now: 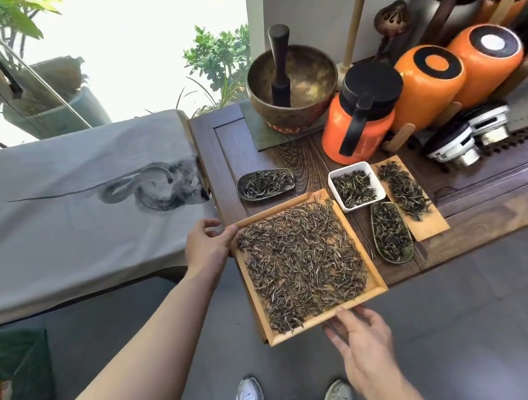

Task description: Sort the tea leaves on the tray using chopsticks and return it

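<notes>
A square bamboo tray (375,280) is covered with a layer of dry tea leaves (303,262). It overhangs the front left corner of the dark wooden tea table (212,159). My left hand (206,244) grips the tray's far left corner, thumb on the rim. My right hand (359,332) holds the tray's near edge, thumb on top and fingers underneath. No chopsticks are in view.
On the table lie a dark scoop of leaves (265,184), a white dish (355,186), a bamboo slat (409,198) and another scoop (391,234), all holding tea. Behind stand a brass bowl (294,89) and orange flasks (358,120). A cloth-covered table (68,208) is at left.
</notes>
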